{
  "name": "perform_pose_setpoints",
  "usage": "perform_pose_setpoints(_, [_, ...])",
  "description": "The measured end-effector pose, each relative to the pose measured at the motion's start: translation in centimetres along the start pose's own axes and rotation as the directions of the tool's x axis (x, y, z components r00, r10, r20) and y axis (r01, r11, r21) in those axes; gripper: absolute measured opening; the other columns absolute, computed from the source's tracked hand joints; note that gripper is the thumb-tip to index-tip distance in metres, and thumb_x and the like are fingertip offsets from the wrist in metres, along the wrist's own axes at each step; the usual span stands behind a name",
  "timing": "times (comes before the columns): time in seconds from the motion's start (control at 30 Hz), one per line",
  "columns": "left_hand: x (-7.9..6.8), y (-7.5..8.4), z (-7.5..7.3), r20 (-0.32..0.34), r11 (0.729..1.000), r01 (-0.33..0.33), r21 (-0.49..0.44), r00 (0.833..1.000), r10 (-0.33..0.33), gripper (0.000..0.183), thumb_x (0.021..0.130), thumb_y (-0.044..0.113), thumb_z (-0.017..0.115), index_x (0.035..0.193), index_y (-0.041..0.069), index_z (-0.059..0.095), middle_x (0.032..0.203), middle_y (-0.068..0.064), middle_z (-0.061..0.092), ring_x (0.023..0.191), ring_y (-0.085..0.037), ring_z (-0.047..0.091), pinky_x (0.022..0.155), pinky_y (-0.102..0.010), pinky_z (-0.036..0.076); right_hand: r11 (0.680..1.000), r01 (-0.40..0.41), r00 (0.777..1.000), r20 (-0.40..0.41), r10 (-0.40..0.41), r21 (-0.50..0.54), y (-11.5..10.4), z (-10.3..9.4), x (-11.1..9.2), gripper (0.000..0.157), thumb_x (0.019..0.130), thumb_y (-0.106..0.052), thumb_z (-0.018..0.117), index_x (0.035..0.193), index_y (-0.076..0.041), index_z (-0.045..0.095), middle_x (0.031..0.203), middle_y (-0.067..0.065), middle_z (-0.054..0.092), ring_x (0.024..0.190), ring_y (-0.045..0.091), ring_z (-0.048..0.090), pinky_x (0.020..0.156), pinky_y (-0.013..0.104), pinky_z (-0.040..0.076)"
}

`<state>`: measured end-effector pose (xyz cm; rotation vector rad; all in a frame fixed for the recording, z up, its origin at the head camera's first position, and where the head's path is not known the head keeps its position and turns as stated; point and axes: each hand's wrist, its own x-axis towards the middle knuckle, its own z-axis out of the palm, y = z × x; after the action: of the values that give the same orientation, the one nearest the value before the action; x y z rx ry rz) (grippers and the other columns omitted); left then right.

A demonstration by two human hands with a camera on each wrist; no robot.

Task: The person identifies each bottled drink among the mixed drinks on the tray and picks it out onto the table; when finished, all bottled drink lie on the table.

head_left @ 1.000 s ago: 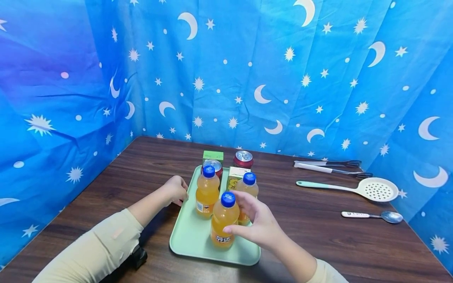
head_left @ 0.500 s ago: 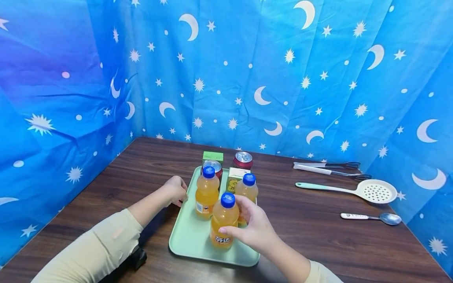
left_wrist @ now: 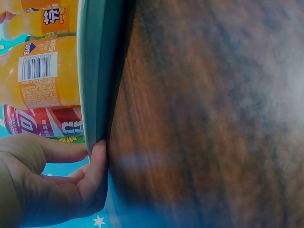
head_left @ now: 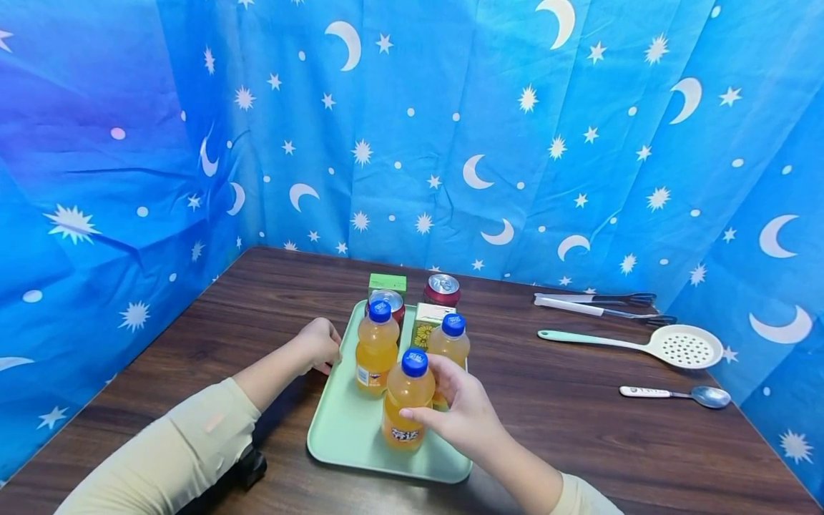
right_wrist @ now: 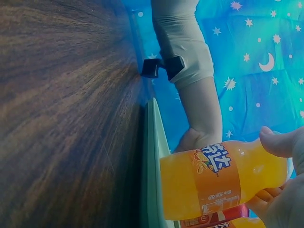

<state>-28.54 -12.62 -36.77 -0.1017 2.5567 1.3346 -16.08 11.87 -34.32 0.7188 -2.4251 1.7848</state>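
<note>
On the light green tray (head_left: 347, 436) stand three Fanta bottles of orange drink with blue caps. My right hand (head_left: 466, 415) holds the front bottle (head_left: 407, 404) between thumb and fingers; in the right wrist view this bottle (right_wrist: 216, 183) has its base at the tray. Behind it are the left bottle (head_left: 376, 347) and the right bottle (head_left: 450, 342), the latter partly hidden by my hand. My left hand (head_left: 318, 345) is at the tray's left edge; the left wrist view shows thumb and fingers of that hand (left_wrist: 57, 180) pinching the rim.
Behind the bottles are a red can (head_left: 391, 300), a yellow-flowered carton (head_left: 431, 325), a green carton (head_left: 388, 281) and another red can (head_left: 442, 287). To the right on the brown table (head_left: 547, 422) lie tongs (head_left: 579, 306), a slotted skimmer (head_left: 685, 346) and a spoon (head_left: 708, 396).
My right hand has shifted very slightly left around the front bottle, which stays in its place on the tray. My left hand has not moved from the rim.
</note>
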Motion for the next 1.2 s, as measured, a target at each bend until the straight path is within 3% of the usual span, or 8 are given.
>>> perform_pose_setpoints(0.67, [0.1, 0.2, -0.1, 0.006, 1.0, 0.007, -0.002, 1.0, -0.007, 0.024, 0.078, -0.015, 0.061, 0.098, -0.008, 0.053, 0.092, -0.018, 0.054, 0.079, -0.028, 0.06, 0.056, -0.034, 0.056, 0.998, 0.002, 1.0, 0.011, -0.002, 0.07, -0.6, -0.2, -0.1, 0.054, 0.075, -0.007, 0.078, 0.123, -0.01, 0.055, 0.121, 0.003, 0.06, 0.112, 0.016, 0.057, 0.093, 0.035, 0.046])
perform_pose_setpoints(1.2, [0.1, 0.2, -0.1, 0.007, 0.999, -0.009, 0.039, 1.0, 0.008, 0.017, 0.076, -0.016, 0.058, 0.089, -0.007, 0.051, 0.088, -0.017, 0.053, 0.072, -0.025, 0.059, 0.054, -0.034, 0.056, 0.994, 0.022, 0.999, 0.022, -0.024, 0.107, -1.5, -1.0, -1.2, 0.055, 0.075, -0.009, 0.078, 0.124, -0.01, 0.054, 0.123, 0.003, 0.059, 0.115, 0.017, 0.054, 0.095, 0.033, 0.044])
